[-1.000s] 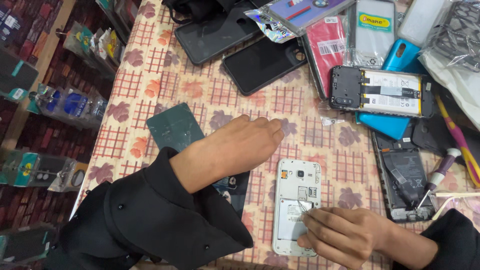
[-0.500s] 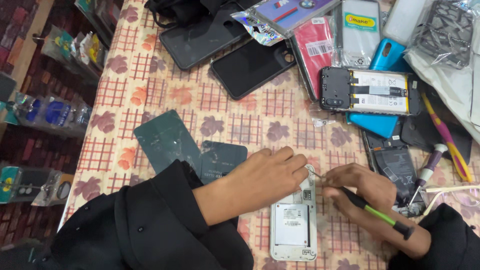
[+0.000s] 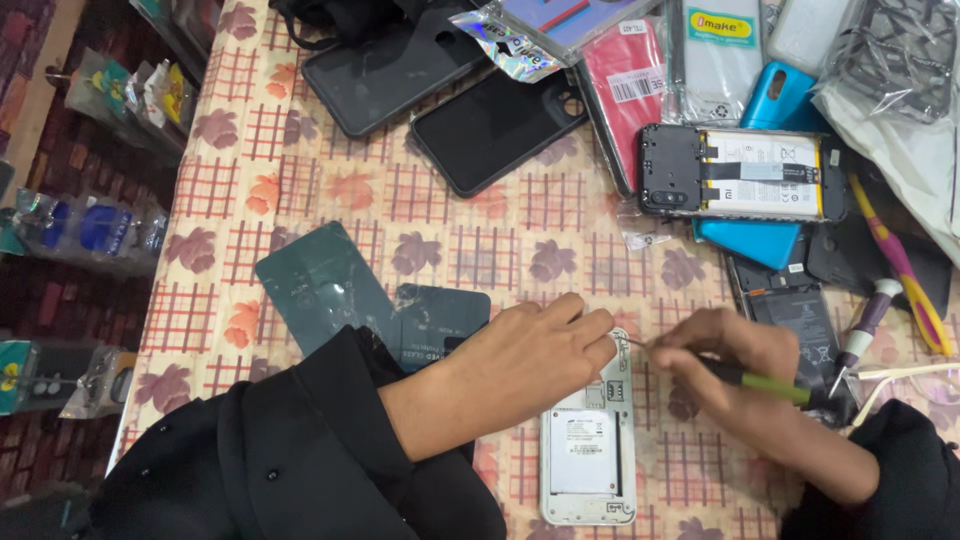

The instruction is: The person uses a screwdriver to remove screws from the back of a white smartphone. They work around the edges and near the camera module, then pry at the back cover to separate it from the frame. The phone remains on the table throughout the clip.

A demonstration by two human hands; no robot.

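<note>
Head view: I am steadying the white phone (image 3: 588,450), lying back-open on the surface (image 3: 330,190), with my left hand (image 3: 535,360), fingers curled onto its top edge. My right hand (image 3: 715,352), fingers closed around a green screwdriver (image 3: 765,383), is working its tip at that top edge. Next, I judge, the tip needs careful seating.

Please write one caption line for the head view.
Left hand steadies an opened white phone while right hand applies a green-handled screwdriver.
</note>
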